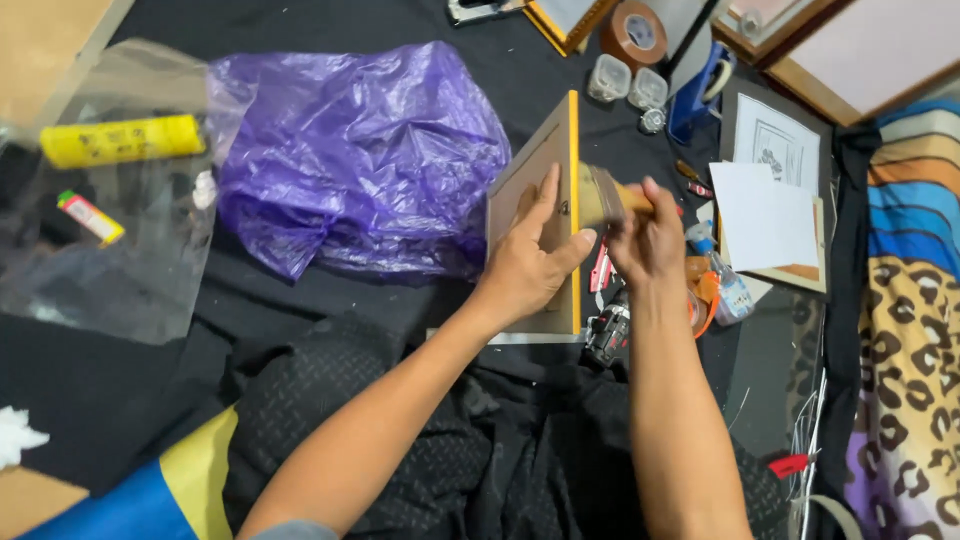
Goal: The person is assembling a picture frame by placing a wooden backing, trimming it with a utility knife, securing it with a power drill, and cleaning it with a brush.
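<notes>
A black cloth covers the floor, with a crinkled purple plastic bag at far left and a leopard-print fabric at right. At centre, the left hand clasps a flat brown picture frame with a yellow edge, stood upright. The right hand is clenched around a wooden-handled brush touching that edge.

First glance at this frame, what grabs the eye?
The crumpled purple plastic bag on the dark cloth, upper middle, stands out most. Right of it, the left hand steadies a yellow-edged wooden picture frame held on edge, while the right hand works a wooden-handled tool against its rim. A yellow cylinder lies at far left.
</notes>
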